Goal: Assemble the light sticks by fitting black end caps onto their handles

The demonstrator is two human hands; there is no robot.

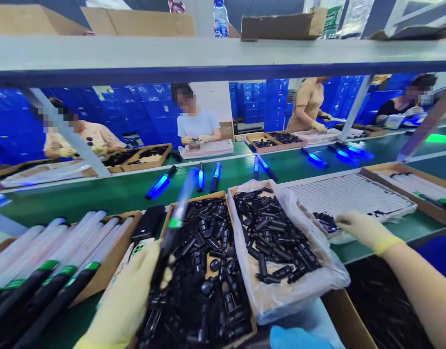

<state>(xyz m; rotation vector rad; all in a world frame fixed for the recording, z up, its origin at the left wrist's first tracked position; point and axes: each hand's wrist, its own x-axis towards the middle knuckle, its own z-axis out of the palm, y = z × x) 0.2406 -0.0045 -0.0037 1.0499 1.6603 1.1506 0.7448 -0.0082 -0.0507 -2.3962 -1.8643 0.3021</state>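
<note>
My gloved left hand (130, 286) is closed around the black handle of a light stick (176, 220). The stick has a green ring and a clear tube tinged blue, blurred and tilted up over a cardboard box of black plastic parts (194, 242). My gloved right hand (366, 231) reaches to the near left corner of a white grid tray (350, 196). Its fingertips are pinched beside a small heap of dark, shiny pieces (325, 221); what lies between them is too small to make out. A plastic-lined box of black cylinder parts (281, 242) sits between my hands.
Light sticks with clear tubes (63, 247) fill a box at left, beside a phone (130, 254). Blue-lit sticks (161, 183) lie on the green conveyor belt (128, 186). A shelf (223, 52) crosses overhead. Several co-workers sit or stand across the belt.
</note>
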